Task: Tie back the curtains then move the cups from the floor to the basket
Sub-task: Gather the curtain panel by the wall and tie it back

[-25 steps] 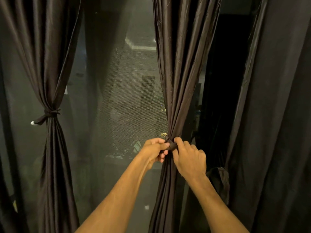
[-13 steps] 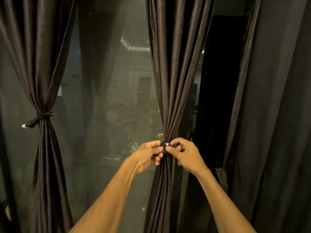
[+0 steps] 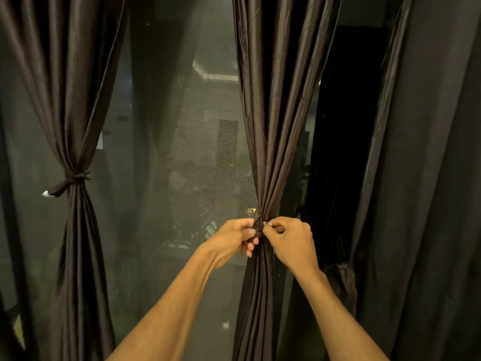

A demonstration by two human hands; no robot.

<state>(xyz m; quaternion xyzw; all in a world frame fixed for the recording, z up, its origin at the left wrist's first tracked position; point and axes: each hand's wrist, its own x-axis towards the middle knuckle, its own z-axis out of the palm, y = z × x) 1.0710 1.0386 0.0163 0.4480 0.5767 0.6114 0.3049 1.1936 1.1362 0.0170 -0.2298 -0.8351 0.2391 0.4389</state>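
Note:
A dark brown middle curtain (image 3: 270,126) hangs gathered into a narrow bundle. At its waist sits a dark tie band (image 3: 258,226). My left hand (image 3: 231,239) grips the band from the left, and my right hand (image 3: 291,241) pinches its end from the right, fingers curled. On the left, another dark curtain (image 3: 70,100) is cinched by a knotted tie (image 3: 74,178) with a white-tipped end. No cups or basket are in view.
A mesh window screen (image 3: 187,152) fills the gap between the two curtains, with a dim building outside. A wide dark curtain (image 3: 429,178) hangs loose along the right side. A dark opening (image 3: 338,152) lies behind the middle curtain.
My hands have shifted slightly around the band; the right hand went from lying over the bundle to pinching the band's end. The view has drifted a little, so the curtains sit further left.

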